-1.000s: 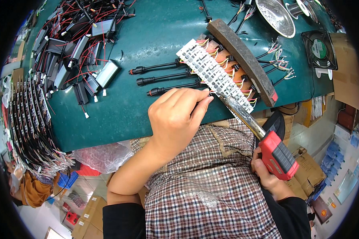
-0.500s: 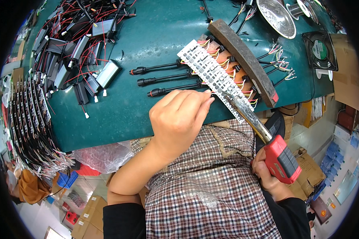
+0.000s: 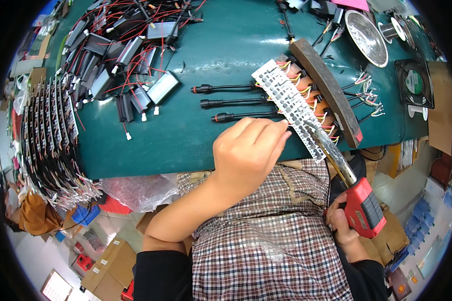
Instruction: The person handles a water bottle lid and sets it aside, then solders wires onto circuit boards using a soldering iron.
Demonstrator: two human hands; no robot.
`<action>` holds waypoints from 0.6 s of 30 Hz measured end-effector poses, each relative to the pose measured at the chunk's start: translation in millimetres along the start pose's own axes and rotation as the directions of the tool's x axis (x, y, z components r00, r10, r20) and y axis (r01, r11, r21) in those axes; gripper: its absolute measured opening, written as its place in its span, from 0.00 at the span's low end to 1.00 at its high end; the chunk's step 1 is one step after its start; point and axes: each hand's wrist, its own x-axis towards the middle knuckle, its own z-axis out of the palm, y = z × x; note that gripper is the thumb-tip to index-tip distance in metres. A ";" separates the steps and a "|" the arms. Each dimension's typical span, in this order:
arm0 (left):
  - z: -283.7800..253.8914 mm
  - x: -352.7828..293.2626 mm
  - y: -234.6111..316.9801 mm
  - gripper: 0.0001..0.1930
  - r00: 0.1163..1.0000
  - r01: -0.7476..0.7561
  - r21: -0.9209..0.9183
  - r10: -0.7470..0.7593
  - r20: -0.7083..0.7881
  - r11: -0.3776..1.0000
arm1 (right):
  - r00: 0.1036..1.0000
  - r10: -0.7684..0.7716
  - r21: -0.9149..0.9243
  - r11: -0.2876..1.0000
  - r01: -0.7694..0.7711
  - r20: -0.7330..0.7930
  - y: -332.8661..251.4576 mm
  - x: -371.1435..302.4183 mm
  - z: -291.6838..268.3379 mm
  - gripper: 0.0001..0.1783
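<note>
Left hand [image 3: 248,150] curled, fingers together, fingertips [image 3: 281,134] pinched at the edge of one long white perforated circuit strip [image 3: 289,108] lying diagonally on the dark green tabletop [image 3: 186,145]; what the fingertips pinch is too small to tell. Right hand [image 3: 342,223] wrapped tight around the grip of one red-handled soldering gun [image 3: 361,205], low right, off the table edge; its metal barrel runs up to the strip's lower end. Strip rests over a row of orange-brown components, wired, beside one long dark brown bar [image 3: 326,90]. Three black cable connectors [image 3: 226,103] lie parallel, just left of the strip. Pile of black modules with red and black wires [image 3: 120,55] at upper left. One fanned stack of dark boards [image 3: 47,135] on far left. One round metal dish [image 3: 366,37] and one black fan [image 3: 414,83] at upper right.
</note>
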 end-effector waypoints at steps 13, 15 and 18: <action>-82.8 49.6 -66.0 0.10 0.954 0.274 0.579 -0.141 -0.265 0.768 | 0.988 -0.137 0.155 0.977 0.147 -0.074 8.0 5.4 7.1 0.17; -84.6 63.9 -81.9 0.12 0.954 0.261 0.651 -0.090 -0.285 0.713 | 0.990 -0.141 0.136 0.980 0.143 -0.025 6.8 5.4 4.1 0.16; -75.7 83.7 -99.8 0.17 0.965 0.190 0.711 0.006 -0.264 0.677 | 0.989 -0.144 0.142 0.979 0.146 -0.027 5.0 4.5 4.4 0.16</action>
